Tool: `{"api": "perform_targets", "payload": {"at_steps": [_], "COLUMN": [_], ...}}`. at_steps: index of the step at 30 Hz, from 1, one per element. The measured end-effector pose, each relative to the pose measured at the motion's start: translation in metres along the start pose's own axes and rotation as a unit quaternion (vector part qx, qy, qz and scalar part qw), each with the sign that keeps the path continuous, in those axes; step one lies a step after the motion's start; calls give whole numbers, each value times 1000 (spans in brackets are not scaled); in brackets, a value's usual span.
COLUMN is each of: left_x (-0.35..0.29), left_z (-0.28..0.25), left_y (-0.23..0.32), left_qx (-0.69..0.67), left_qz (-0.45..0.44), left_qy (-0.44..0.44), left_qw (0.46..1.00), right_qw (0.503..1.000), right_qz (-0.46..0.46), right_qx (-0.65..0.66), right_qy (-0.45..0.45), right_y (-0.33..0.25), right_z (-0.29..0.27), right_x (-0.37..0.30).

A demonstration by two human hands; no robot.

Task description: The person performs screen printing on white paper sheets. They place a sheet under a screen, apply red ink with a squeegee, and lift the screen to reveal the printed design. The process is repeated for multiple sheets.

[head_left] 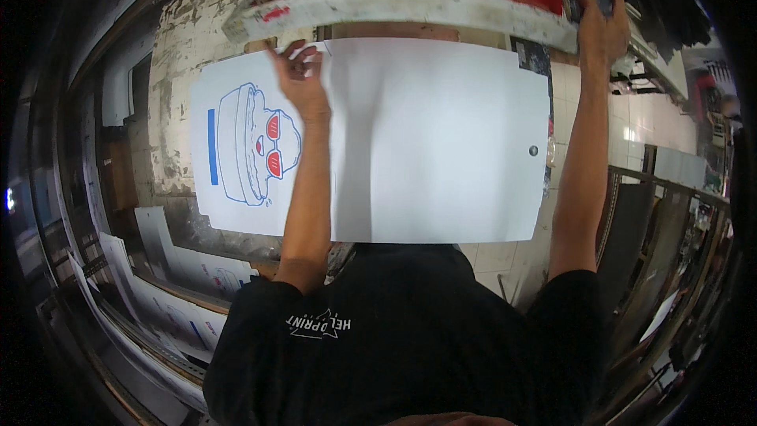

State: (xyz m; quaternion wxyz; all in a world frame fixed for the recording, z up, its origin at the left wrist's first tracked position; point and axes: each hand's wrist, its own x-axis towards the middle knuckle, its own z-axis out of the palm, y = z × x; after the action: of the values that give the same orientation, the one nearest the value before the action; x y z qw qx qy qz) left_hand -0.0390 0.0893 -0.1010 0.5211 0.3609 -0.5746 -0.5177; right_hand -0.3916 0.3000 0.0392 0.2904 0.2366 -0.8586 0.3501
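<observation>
A large white sheet (pixel 449 142) of card lies in front of me, with blue line art and red sunglasses (pixel 274 144) printed on its left part. My left hand (pixel 301 71) is raised over the sheet's far edge, fingers loosely bent and apart, holding nothing. Beyond the sheet, a screen printing frame (pixel 410 8) with a pale, stained front bar and red ink is tilted up. My right hand (pixel 605 28) is closed around a dark part at the frame's right end; its exact shape is partly hidden by my fingers.
A paint-spattered worktop (pixel 175 102) extends under the sheet's left side. At lower left, more printed sheets (pixel 185 312) sit in a rack. Shelving (pixel 662 244) stands to my right, beside a tiled floor (pixel 493 260). A round metal knob (pixel 533 151) shows at the sheet's right edge.
</observation>
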Motion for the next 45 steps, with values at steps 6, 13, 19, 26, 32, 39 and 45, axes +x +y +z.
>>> {"api": "perform_targets", "payload": {"at_steps": [6, 13, 19, 26, 32, 39, 45], "left_x": [25, -1, -10, -18, -26, -29, -32], "left_z": [-39, -62, -69, -82, -94, -96, -94], "left_y": [22, 1, -15, -38, -68, -60, -60], "left_qx": [-110, -65, 17, 39, 302, 455, 466], "left_qz": [-56, -101, -94, -126, 4, 40, 23], "left_qy": [17, -6, -32, -37, -21, -32, -46], "left_qw": [992, 993, 995, 991, 953, 889, 883], "right_qw": [997, 990, 975, 951, 883, 872, 892], "right_qz": [-10, 95, 94, 53, 70, 51, 64], "right_qx": [63, 94, 153, 100, 69, 9, -40], "right_qy": [39, -40, -133, -289, -459, -487, -445], "right_y": [17, 22, 15, -113, -204, -217, -173], "right_z": [4, 6, 29, 96, 156, 167, 157], "right_x": [-65, -106, -114, -147, -206, -253, -241]}}
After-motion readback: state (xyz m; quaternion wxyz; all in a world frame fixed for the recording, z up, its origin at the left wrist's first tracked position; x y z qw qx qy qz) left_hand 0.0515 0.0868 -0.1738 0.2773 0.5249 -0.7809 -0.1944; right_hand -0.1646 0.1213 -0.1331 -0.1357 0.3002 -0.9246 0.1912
